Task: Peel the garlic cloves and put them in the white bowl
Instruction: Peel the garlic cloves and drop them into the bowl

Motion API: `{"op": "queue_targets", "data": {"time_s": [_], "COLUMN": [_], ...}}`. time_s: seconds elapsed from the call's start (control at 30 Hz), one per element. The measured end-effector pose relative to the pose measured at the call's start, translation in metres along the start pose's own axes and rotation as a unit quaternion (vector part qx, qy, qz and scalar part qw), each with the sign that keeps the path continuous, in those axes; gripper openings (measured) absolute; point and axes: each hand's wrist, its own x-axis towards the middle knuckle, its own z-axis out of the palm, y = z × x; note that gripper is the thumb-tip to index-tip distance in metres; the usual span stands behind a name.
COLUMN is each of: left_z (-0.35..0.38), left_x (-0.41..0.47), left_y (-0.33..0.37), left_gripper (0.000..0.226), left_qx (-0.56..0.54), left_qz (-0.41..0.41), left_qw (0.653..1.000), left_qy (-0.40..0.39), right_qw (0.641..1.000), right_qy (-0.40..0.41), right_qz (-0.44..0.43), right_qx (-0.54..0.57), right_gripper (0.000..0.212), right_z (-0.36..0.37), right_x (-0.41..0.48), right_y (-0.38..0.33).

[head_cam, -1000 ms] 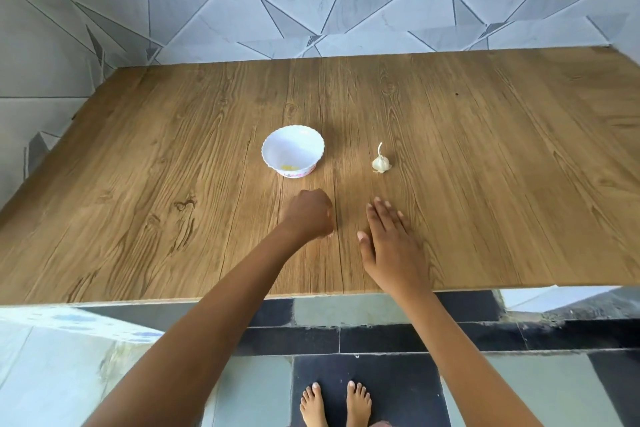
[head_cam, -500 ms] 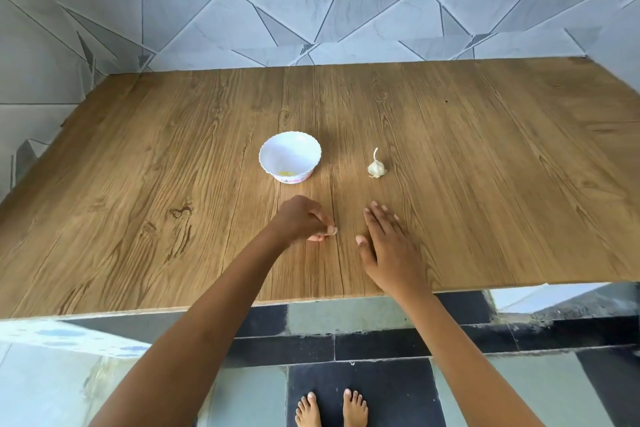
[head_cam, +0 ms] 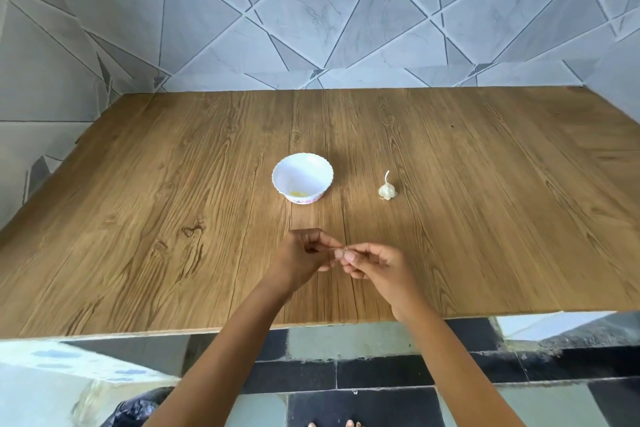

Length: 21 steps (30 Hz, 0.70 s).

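1. My left hand (head_cam: pixel 304 260) and right hand (head_cam: pixel 379 265) both pinch 1 tiny garlic clove (head_cam: pixel 343 249), fingertips tight together.
2. Best bet: nick the skin with a nail and peel slowly.
3. The white bowl (head_cam: pixel 311 170) sits just ahead, with the garlic bulb (head_cam: pixel 387 190) to its right.

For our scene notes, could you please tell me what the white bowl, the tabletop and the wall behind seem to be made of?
White bowl: glossy, scalloped rim, pink print near the base; melamine or glazed ceramic, cannot tell which.
Tabletop: matte brown wood grain with knots; probably laminate or veneer, possibly solid wood.
Wall: grey marble-veined tiles with dark lines, slight sheen; likely ceramic.
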Motion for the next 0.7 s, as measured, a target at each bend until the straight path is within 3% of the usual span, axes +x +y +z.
{"op": "queue_targets", "data": {"time_s": [0.27, 0.4, 0.57, 0.7], "left_z": [-0.007, -0.012, -0.006, -0.001], "left_x": [0.007, 0.006, 0.007, 0.007], "left_y": [-0.001, -0.001, -0.004, -0.005], "left_gripper": [0.012, 0.015, 0.004, 0.009], "left_qx": [0.041, -0.003, 0.045, 0.107], "left_qz": [-0.015, -0.013, 0.015, 0.023], "left_qw": [0.999, 0.997, 0.998, 0.994], "left_qy": [-0.025, -0.078, -0.046, -0.022], "right_qw": [0.996, 0.996, 0.998, 0.997], "right_qy": [0.025, 0.047, 0.058, 0.035], "right_qz": [-0.061, -0.070, -0.028, -0.049], "right_qx": [-0.057, -0.043, 0.001, -0.056], "right_gripper": [0.008, 0.012, 0.015, 0.009], "right_z": [0.005, 0.008, 0.008, 0.000], "right_x": [0.002, 0.000, -0.001, 0.001], "right_y": [0.006, 0.006, 0.006, 0.007]}}
